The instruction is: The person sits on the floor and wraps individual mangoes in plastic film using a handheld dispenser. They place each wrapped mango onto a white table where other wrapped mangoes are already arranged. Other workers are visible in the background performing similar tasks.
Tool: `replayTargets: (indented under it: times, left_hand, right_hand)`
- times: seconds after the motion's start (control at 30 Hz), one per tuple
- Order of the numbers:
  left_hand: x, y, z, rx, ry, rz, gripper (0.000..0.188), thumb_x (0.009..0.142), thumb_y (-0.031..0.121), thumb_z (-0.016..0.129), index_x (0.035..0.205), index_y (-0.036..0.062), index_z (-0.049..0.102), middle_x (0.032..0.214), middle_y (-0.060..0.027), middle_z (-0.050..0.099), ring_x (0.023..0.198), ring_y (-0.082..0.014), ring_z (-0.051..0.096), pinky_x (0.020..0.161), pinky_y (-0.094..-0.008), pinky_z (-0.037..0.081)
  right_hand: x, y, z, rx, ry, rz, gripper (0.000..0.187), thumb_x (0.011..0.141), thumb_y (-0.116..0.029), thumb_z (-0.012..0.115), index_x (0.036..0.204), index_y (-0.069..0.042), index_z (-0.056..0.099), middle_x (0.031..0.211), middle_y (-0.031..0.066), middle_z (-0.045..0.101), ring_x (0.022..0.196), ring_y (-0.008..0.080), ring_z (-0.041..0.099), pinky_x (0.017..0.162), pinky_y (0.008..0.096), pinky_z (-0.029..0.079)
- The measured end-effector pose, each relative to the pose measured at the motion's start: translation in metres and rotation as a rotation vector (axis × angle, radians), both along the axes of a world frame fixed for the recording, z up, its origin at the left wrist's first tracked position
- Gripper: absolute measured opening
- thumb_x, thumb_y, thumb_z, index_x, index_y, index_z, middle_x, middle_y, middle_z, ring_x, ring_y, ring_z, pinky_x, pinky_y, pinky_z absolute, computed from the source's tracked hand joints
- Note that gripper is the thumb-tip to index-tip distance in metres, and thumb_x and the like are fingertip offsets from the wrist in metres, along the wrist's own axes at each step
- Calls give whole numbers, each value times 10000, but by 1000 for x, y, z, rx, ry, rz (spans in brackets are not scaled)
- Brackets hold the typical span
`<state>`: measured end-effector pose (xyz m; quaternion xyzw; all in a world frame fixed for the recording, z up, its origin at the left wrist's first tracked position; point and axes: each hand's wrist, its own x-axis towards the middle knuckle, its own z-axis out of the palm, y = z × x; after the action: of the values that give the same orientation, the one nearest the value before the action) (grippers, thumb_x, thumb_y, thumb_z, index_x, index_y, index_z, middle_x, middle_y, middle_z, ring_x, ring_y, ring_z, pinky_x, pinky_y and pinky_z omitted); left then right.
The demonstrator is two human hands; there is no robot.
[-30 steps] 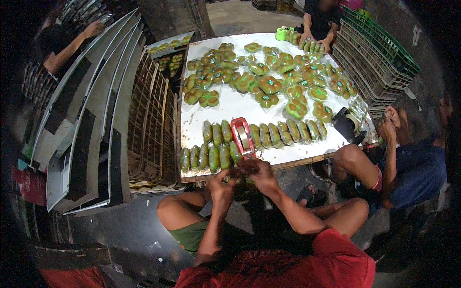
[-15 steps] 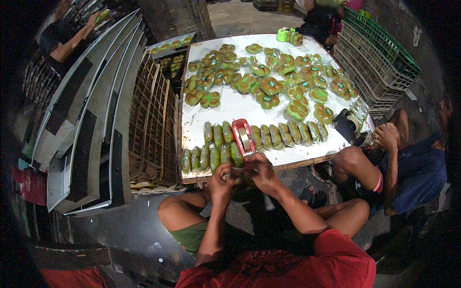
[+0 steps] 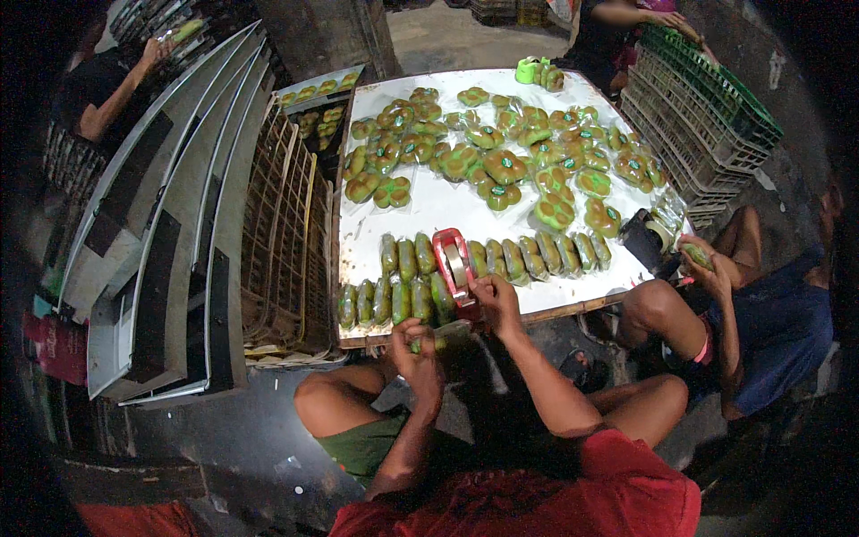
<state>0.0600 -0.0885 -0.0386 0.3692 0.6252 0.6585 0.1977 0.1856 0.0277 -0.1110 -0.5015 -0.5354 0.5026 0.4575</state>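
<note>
My left hand [image 3: 418,356] is closed around a plastic-wrapped green bun pack [image 3: 453,336], held just off the near edge of the white table [image 3: 407,217]. A red tape dispenser [image 3: 456,259] with a roll of tape stands near that edge. Against its near end are the closed fingers of my right hand [image 3: 497,302]; whatever they pinch is too small to make out. Left of the dispenser, wrapped long green-brown packs [image 3: 382,298] stand in two short rows. Another row of such packs [image 3: 535,255] runs to its right.
Many bagged round green-brown buns [image 3: 503,163] cover the table's far half. Stacked crates [image 3: 277,224] and grey trays [image 3: 170,242] crowd the left; more crates [image 3: 698,112] stand right. A co-worker's hands [image 3: 711,268] hold a wrapped pack near a black tape dispenser [image 3: 646,240].
My hands have moved apart: the right to the red dispenser's near end, the left slightly down with the pack. The co-worker at right now holds a pack; another person's arm reaches over the right crates.
</note>
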Motion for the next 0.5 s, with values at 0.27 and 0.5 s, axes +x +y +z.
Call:
replayTargets:
  times: [0.27, 0.5]
  left_hand:
    - [-20, -7, 10, 22, -90, 77, 130, 842, 51, 611, 952, -2, 566, 937, -58, 571, 873, -144, 510, 856, -301, 410]
    - [-30, -2, -14, 13, -130, 59, 152, 865, 118, 600, 942, -10, 570, 918, -58, 575, 872, -173, 514, 856, -312, 407]
  right_hand:
    - [-8, 12, -21, -263, 320, 253, 257, 843, -213, 692, 905, 36, 686, 718, 43, 653, 631, 133, 584, 579, 292, 462]
    - [22, -10, -57, -342, -584, 360, 204, 867, -41, 595, 1057, -15, 666, 919, 8, 668, 807, 109, 602, 761, 270, 474]
